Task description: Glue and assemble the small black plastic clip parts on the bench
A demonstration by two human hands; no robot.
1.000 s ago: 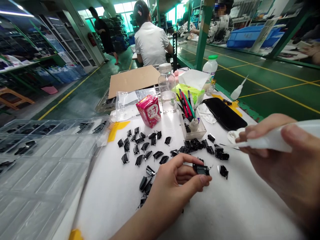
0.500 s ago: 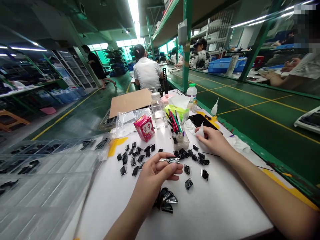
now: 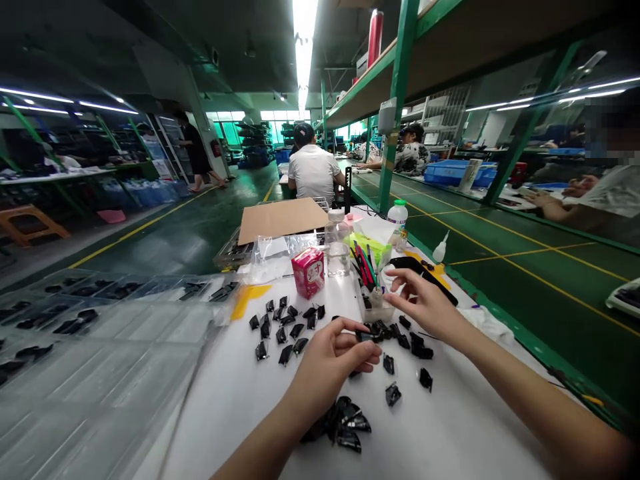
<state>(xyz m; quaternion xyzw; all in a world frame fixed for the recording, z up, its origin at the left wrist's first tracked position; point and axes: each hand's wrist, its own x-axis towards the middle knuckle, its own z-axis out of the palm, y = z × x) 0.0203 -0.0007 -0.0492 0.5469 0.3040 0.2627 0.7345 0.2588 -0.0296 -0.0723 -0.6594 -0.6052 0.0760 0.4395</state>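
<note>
Near the middle of the table, my left hand point(image 3: 335, 360) pinches a small glossy black part point(image 3: 366, 336) between thumb and fingers. My right hand point(image 3: 425, 303) hovers beside the clear pen tray point(image 3: 377, 313), fingers apart, nothing visible between them. Loose black parts point(image 3: 286, 320) with clear pieces lie left of my left hand. A closer cluster of black parts point(image 3: 421, 347) lies below my right hand. Toward me, a fanned pile of black parts point(image 3: 350, 423) rests partly behind my left wrist.
A compartmented clear plastic tray point(image 3: 135, 373) holds black parts on the left. A pink-red box point(image 3: 308, 272), a clear bottle point(image 3: 339, 250) and a green-capped bottle point(image 3: 398, 215) stand farther back. Beside them lies a dark phone-like slab point(image 3: 445, 287). People sit at benches beyond.
My right hand has let go of the small white dropper bottle and its fingers have spread. My left hand keeps the black part, now turned darker side up. The camera view has tilted upward.
</note>
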